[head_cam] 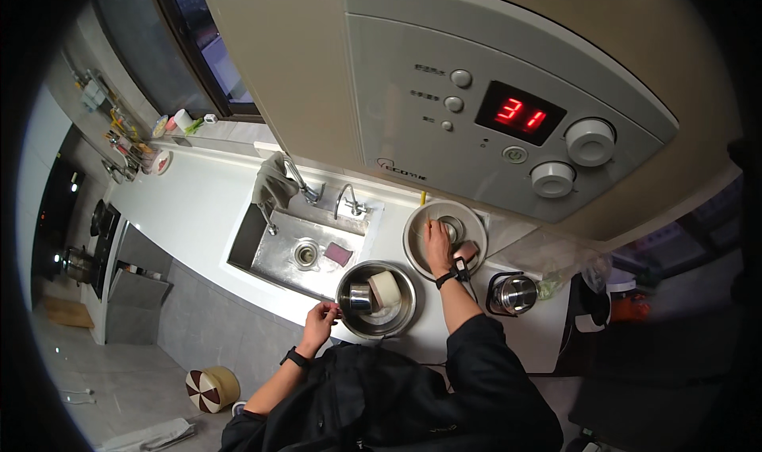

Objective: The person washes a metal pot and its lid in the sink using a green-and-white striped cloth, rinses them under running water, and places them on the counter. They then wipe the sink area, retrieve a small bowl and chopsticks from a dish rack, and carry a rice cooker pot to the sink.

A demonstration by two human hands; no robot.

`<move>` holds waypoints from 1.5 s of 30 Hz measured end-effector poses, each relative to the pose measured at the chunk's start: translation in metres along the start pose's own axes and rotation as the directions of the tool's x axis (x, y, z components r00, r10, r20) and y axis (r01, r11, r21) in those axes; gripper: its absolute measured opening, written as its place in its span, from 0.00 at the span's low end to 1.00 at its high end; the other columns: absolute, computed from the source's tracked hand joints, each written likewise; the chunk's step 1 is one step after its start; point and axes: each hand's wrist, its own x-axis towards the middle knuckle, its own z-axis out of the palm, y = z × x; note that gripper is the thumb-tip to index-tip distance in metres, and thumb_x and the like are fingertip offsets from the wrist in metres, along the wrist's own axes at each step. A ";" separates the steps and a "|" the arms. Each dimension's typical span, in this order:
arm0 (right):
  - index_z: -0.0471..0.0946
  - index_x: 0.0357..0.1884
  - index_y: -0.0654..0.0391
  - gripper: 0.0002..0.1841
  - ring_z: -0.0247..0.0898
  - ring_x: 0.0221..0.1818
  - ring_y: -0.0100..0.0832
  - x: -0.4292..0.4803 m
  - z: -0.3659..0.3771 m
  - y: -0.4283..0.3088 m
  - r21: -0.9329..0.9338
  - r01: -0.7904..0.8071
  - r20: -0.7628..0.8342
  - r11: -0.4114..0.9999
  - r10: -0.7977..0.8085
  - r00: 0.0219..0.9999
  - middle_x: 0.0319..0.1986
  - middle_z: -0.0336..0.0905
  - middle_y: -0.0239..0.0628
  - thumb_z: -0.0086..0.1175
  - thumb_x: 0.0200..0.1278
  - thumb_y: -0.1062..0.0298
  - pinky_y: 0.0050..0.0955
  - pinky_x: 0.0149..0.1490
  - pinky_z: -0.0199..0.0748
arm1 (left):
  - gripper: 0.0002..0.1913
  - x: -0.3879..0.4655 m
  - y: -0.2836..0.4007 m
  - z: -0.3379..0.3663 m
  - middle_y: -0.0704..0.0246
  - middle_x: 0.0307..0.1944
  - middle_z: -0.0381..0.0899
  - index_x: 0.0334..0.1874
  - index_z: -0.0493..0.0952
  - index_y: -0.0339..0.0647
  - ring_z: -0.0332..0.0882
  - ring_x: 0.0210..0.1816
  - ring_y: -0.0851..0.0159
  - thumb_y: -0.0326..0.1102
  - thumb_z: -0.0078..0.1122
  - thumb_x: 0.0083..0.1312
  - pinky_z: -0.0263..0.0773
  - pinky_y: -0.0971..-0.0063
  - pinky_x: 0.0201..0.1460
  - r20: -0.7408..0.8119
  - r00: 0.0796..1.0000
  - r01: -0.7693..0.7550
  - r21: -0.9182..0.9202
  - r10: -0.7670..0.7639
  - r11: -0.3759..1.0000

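Note:
My left hand (pixel 321 324) is at the left rim of a stainless steel basin (pixel 411 309), thumb and fingers pinched on the edge. Inside that basin lie a shiny metal cup (pixel 360 299), tipped on its side, and a cream-coloured container (pixel 386 289). My right hand (pixel 437 246) reaches down into a pale grey basin (pixel 414 255) behind it. A small round metal bowl (pixel 453 228) touches or nearly touches those fingers, and a pinkish cup (pixel 466 250) sits beside the wrist. Whether the right fingers grip anything is hidden by the hand.
Left of the basins is a steel sink (pixel 280 258) with a purple sponge (pixel 338 254), a faucet (pixel 306 184) and a draped grey cloth (pixel 275 181). A glass-and-metal kettle (pixel 515 294) stands at right. A water heater (pixel 506 95) overhangs the counter. A round stool (pixel 214 388) is on the floor.

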 end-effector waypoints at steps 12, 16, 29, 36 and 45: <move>0.79 0.48 0.65 0.11 0.79 0.41 0.48 -0.092 -0.070 -0.203 0.668 -0.406 0.605 0.624 -0.136 0.785 0.40 0.80 0.51 0.60 0.69 0.69 0.40 0.47 0.76 | 0.20 0.009 0.083 0.043 0.62 0.67 0.78 0.70 0.72 0.37 0.77 0.63 0.67 0.39 0.48 0.84 0.72 0.71 0.66 0.255 0.942 -0.133 -0.312 0.218 0.941; 0.81 0.48 0.63 0.12 0.80 0.40 0.38 -0.085 -0.064 -0.156 0.631 -0.321 0.713 0.706 -0.364 0.599 0.38 0.82 0.47 0.61 0.70 0.67 0.35 0.45 0.76 | 0.16 0.010 0.075 0.041 0.62 0.63 0.82 0.60 0.77 0.38 0.80 0.60 0.67 0.42 0.47 0.84 0.75 0.70 0.63 0.134 0.956 -0.181 -0.428 0.260 0.886; 0.54 0.81 0.48 0.46 0.71 0.65 0.60 -0.030 -0.054 0.104 -0.229 -0.359 0.612 0.905 0.420 0.670 0.66 0.72 0.60 0.67 0.64 0.67 0.50 0.65 0.72 | 0.14 -0.009 0.028 -0.039 0.65 0.43 0.87 0.53 0.76 0.40 0.87 0.45 0.65 0.44 0.48 0.84 0.80 0.71 0.50 -0.218 0.975 -0.129 -0.422 0.037 0.898; 0.60 0.75 0.59 0.37 0.69 0.67 0.60 -0.040 -0.039 0.106 -0.128 -0.437 0.559 0.890 0.429 0.709 0.66 0.71 0.61 0.62 0.70 0.57 0.49 0.68 0.68 | 0.15 -0.007 0.002 -0.050 0.65 0.40 0.86 0.51 0.75 0.37 0.86 0.42 0.66 0.43 0.45 0.85 0.81 0.72 0.49 -0.211 0.977 -0.051 -0.368 -0.030 0.928; 0.72 0.64 0.62 0.27 0.71 0.61 0.61 -0.041 -0.051 0.071 -0.153 -0.269 0.441 0.951 0.309 0.843 0.57 0.76 0.57 0.61 0.66 0.60 0.51 0.62 0.72 | 0.14 0.012 -0.020 -0.045 0.67 0.37 0.84 0.51 0.75 0.38 0.85 0.39 0.67 0.43 0.46 0.84 0.80 0.73 0.46 -0.150 0.988 -0.023 -0.357 -0.033 0.934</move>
